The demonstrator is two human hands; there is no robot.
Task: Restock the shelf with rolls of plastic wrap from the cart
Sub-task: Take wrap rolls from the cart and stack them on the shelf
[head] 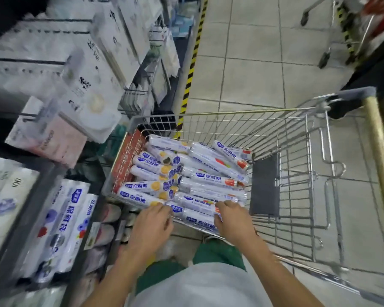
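Note:
A wire shopping cart (297, 138) stands in front of me, holding several white and blue rolls of plastic wrap (195, 173) piled at its near left end. My left hand (152, 222) reaches over the cart's near rim, its fingers on the end of the nearest roll (196, 214). My right hand (233, 218) grips the other end of that same roll, fingers curled over it. To the left, the shelf (7, 247) carries similar white and blue packs (64, 220) standing on edge.
Boxes and packets (87, 89) fill the upper shelves at left. A yellow-black striped strip (192, 63) runs along the shelf base. The tiled aisle floor (264, 52) stretches ahead. Another cart's wheels (324, 58) show at top right. The cart handle (377, 138) is at right.

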